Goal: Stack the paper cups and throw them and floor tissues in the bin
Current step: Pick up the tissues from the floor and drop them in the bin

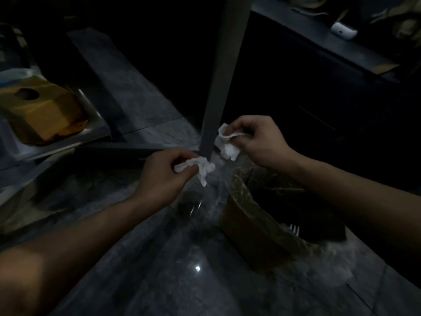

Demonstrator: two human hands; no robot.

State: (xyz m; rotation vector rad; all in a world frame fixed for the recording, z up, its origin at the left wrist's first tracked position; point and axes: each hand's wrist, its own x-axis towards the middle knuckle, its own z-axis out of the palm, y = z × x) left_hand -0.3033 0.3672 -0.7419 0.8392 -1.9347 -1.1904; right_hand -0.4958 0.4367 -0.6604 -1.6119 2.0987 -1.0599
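Note:
The scene is dim. My left hand [165, 176] is shut on a crumpled white tissue [204, 168] that hangs from its fingers above the floor. A second crumpled white tissue [227, 144] is pinched in my right hand [259, 139], a little higher and to the right. Both hands are close together beside a grey table leg [221, 76]. The brown bin [246, 215], lined with a clear bag and dark inside, stands on the floor below and right of my hands. No paper cups are visible to me.
A yellow-brown box [41, 110] lies on a pale tray at the left. A dark shelf edge with a small white device [344, 30] runs along the top right. The floor [182, 281] is glossy grey marble tile.

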